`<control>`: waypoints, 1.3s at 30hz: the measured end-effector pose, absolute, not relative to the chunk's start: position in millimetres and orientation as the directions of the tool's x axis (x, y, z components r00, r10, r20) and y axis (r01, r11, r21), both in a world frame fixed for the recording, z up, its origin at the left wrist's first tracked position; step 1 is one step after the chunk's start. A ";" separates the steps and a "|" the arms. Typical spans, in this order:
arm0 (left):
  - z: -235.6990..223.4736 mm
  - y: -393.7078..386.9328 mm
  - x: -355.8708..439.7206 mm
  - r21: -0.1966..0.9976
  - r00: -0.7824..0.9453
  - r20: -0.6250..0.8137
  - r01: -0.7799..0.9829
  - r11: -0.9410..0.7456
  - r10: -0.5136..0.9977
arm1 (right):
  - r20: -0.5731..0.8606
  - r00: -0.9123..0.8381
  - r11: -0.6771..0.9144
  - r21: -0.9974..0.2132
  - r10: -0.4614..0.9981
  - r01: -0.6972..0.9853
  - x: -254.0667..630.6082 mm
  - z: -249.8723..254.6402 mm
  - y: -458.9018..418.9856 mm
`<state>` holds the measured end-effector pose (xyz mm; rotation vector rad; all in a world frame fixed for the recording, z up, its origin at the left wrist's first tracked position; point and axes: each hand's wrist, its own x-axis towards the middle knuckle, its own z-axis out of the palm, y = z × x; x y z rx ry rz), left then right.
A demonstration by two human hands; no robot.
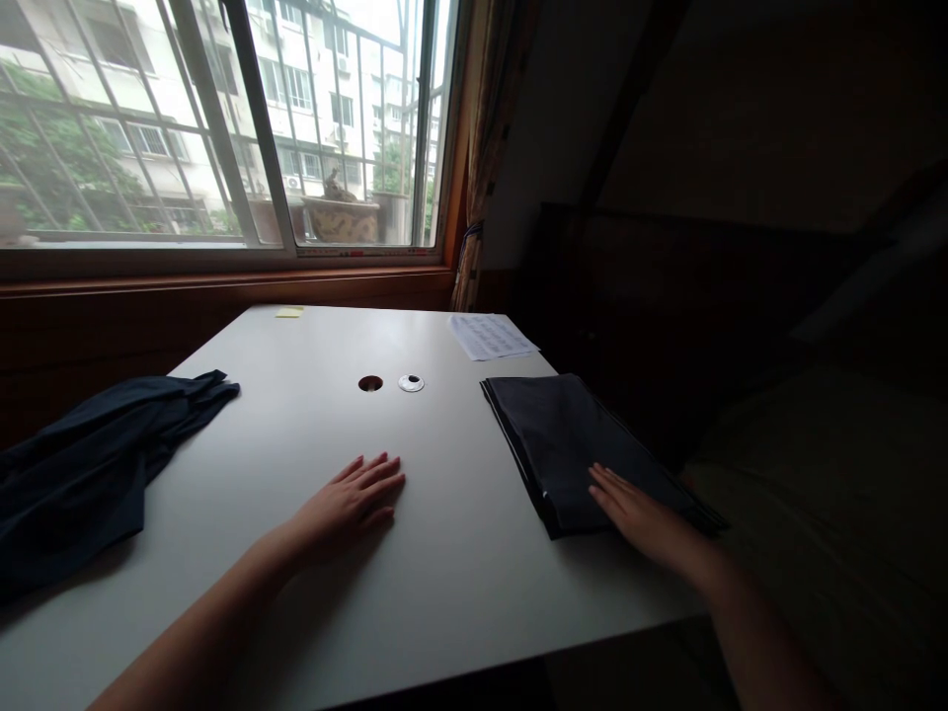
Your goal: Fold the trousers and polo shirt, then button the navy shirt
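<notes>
My left hand (pixel 355 499) lies flat on the white table (pixel 444 563), fingers stretched out and nothing in it. On the right, my right hand (pixel 629 504) rests with extended fingers on top of a flat stack of dark folded cloth (pixel 563 434). Several layers show at the stack's edges. A crumpled dark blue garment (pixel 96 454) lies at the table's left side, partly over its edge and apart from my left hand.
A round hole (pixel 370 383) and its round silver cover (pixel 411 383) sit mid-table. Printed paper sheets (pixel 493 337) lie at the back right, a yellow note (pixel 289 311) at the back left. Behind the table are a barred window (pixel 348 128) and a patterned curtain (pixel 478 178).
</notes>
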<state>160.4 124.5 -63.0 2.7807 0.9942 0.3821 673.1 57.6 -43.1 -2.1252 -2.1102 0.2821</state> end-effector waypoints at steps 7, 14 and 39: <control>-61.0 124.0 160.7 0.235 0.746 0.160 0.608 -0.759 0.647 | -0.088 0.079 -0.084 -0.063 0.993 0.994 646.6 9.4 68.3; -57.5 122.4 160.7 0.225 0.751 0.146 0.609 -0.760 0.645 | 0.247 -0.183 0.221 -0.136 0.951 0.966 599.7 7.7 124.3; -58.3 122.4 160.7 0.230 0.750 0.174 0.599 -0.767 0.638 | 0.020 -0.158 0.159 -0.094 0.987 0.983 578.2 -24.9 66.3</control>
